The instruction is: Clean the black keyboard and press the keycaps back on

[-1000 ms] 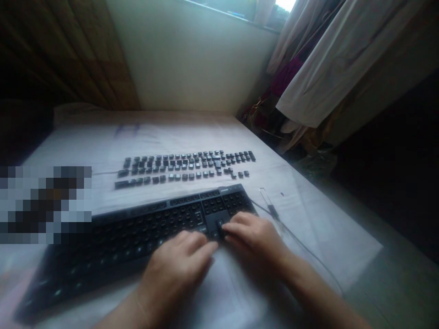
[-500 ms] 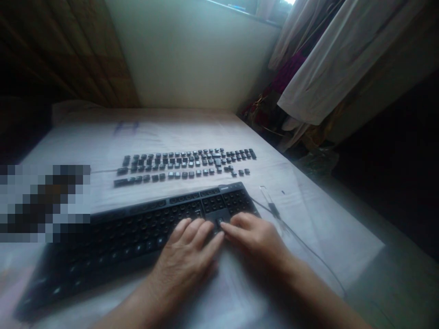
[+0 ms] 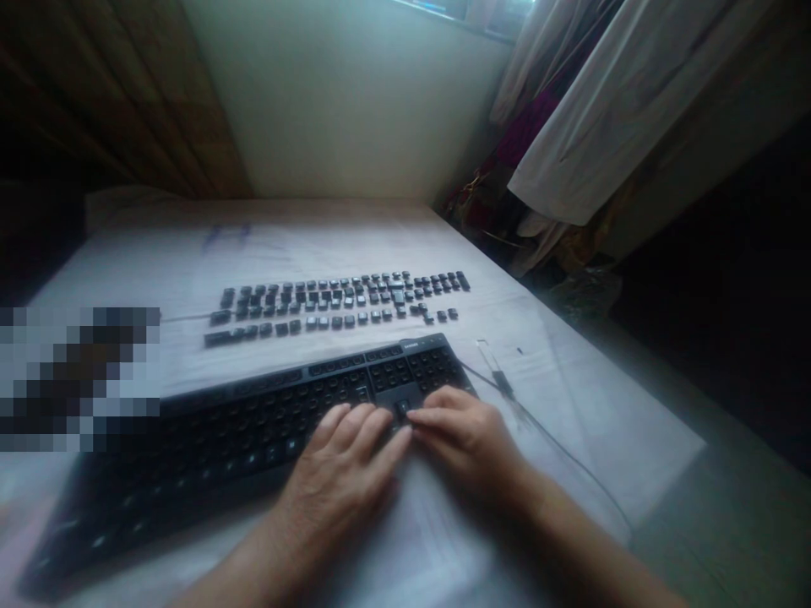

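A black keyboard (image 3: 253, 422) lies slanted across the near part of the table, most of its key positions showing without caps. My left hand (image 3: 345, 456) rests on its lower right part, fingers stretched over the keys and thumb reaching toward the arrow keys. My right hand (image 3: 472, 435) comes in from the right, thumb and index finger pinched together beside a single dark arrow keycap (image 3: 404, 408) on the keyboard. Whatever lies between those fingertips is hidden. Beyond the keyboard, loose black keycaps (image 3: 333, 323) lie in rows on the cloth.
A white cloth (image 3: 317, 241) covers the table. To the right of the keyboard lie a cable (image 3: 557, 447) and a thin tool with a wire loop (image 3: 500, 382). Fabric (image 3: 576, 127) hangs past the table's right edge. A blurred-out patch hides something at the left.
The view has shifted slightly, so everything sits a little further left. My right fingertips have moved slightly at the arrow keys; my left hand stays on the keyboard.
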`<state>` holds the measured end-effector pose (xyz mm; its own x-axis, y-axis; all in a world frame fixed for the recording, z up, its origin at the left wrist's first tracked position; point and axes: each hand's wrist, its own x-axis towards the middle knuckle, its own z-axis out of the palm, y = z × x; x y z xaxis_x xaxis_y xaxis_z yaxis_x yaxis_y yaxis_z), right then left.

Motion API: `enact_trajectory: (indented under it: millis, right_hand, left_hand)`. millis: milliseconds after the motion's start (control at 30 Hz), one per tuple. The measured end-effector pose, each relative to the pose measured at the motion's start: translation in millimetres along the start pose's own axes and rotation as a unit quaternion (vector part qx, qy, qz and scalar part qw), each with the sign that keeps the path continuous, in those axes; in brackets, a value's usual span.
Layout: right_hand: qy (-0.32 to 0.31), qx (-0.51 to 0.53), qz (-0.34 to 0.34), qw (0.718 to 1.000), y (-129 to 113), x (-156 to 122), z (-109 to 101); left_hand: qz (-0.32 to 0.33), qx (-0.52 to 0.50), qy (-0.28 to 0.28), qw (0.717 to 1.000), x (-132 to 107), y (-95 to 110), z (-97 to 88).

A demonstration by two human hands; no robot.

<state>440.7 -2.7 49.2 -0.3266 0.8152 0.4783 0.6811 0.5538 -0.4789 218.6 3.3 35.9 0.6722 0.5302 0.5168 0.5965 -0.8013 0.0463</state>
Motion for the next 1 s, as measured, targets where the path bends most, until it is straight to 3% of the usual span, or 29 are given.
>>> enact_trajectory:
  millis: [200, 767, 1000]
  right_hand:
    - [-0.008, 0.008, 0.027, 1.0, -2.1, 0.3, 0.0]
    - [-0.014, -0.122, -0.058, 0.991, -2.1, -2.4, -1.1]
    - [-0.023, -0.092, -0.056, 0.994, 0.0, 0.4, -2.3]
  left_hand:
    - [-0.002, 0.001, -0.003, 1.0, -0.1, 0.4, 0.4]
    - [0.001, -0.007, -0.022, 1.0, 0.4, 1.1, 1.9]
    - [-0.003, -0.026, -0.038, 0.999, 0.8, -0.3, 2.5]
